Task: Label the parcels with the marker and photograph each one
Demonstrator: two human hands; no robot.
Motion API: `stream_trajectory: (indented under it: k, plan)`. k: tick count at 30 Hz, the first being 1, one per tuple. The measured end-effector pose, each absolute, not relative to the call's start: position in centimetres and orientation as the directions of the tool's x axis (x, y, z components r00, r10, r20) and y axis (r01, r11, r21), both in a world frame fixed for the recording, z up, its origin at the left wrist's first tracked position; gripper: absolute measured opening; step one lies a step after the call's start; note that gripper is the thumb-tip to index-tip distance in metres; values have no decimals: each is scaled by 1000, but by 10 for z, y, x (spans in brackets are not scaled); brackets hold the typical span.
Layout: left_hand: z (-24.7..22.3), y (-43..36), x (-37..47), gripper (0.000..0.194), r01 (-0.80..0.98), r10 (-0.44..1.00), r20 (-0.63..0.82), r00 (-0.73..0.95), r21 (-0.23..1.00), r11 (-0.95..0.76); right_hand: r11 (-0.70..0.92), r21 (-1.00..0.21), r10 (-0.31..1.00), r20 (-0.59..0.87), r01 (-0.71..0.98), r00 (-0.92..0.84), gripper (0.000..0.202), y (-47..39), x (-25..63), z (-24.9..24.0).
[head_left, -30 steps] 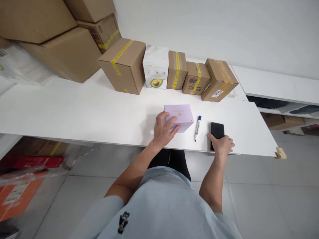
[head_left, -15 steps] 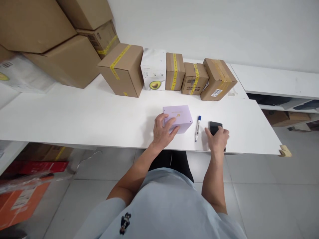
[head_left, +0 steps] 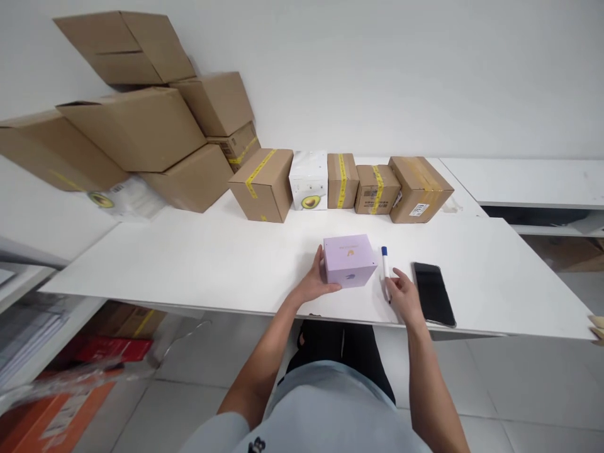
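Observation:
A small lilac box (head_left: 350,259) with a gold mark on top sits near the front of the white table. My left hand (head_left: 315,280) grips its left side, fingers along the side face and thumb at the lower front corner. To the right lies a white marker (head_left: 385,259) with a blue cap, pointing away from me. The fingers of my right hand (head_left: 403,294) close on the lower part of this marker, hiding some of it. A black phone (head_left: 433,292) with a dark screen lies flat just right of that hand.
Taped cardboard boxes (head_left: 267,185) and a white box with an avocado picture (head_left: 309,182) line the back of the table (head_left: 212,258). A tall stack of cartons (head_left: 141,129) stands at the left. The table's front edge is close to my body.
My right hand has left the phone and moved left onto the marker. The left hand has slid from the lilac box's top to its side. The view has tilted up.

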State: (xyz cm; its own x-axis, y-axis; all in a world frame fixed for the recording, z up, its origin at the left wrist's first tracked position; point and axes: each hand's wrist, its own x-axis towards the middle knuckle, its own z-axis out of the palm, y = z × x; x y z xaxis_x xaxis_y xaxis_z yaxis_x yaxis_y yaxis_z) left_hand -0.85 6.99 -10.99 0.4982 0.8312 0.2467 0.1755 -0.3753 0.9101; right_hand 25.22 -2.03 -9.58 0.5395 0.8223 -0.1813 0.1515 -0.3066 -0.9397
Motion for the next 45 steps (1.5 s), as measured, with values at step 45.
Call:
stream_trajectory:
  k: [45]
  plan:
    - [14,162,-182,89,854,886,188,-423,410,321,121,-878,759,-219,-462,613,48,-26,260,-115]
